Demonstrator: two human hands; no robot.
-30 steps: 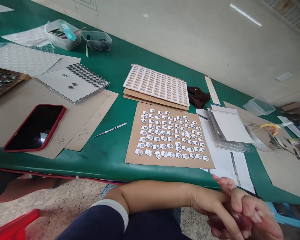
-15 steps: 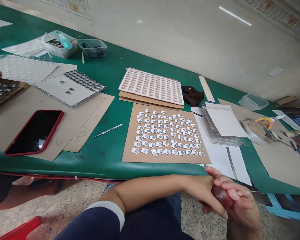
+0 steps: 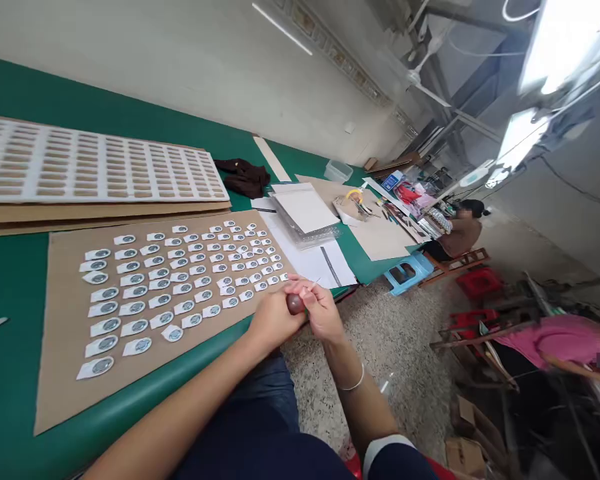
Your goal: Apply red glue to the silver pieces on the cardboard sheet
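Note:
In the head view, my left hand (image 3: 274,321) is closed round a smooth, rounded dark-red object (image 3: 295,305), just off the front edge of the table. Pressed against the left, my right hand (image 3: 326,315) has its fingers curled at the same object; a thin tip sticks out by the fingers. What kind of object it is cannot be made out. Left of the hands lies a brown cardboard sheet (image 3: 70,280) bearing rows of small white tabs with round grey-patterned discs (image 3: 139,346). Behind it, a white tray with rows of slots (image 3: 103,160) rests on cardboard.
On the green table (image 3: 180,127) are a dark cloth (image 3: 243,177), stacked white boards (image 3: 307,208), yellow-handled scissors (image 3: 354,195) and a clear box (image 3: 338,171). A blue stool (image 3: 409,272) stands on the floor. Two other people sit at the right; one wears a pink top (image 3: 565,340).
The view has swung right, bringing the room and two people into sight; the phone and parts boxes have left it. Both hands stay together round the dark-red object.

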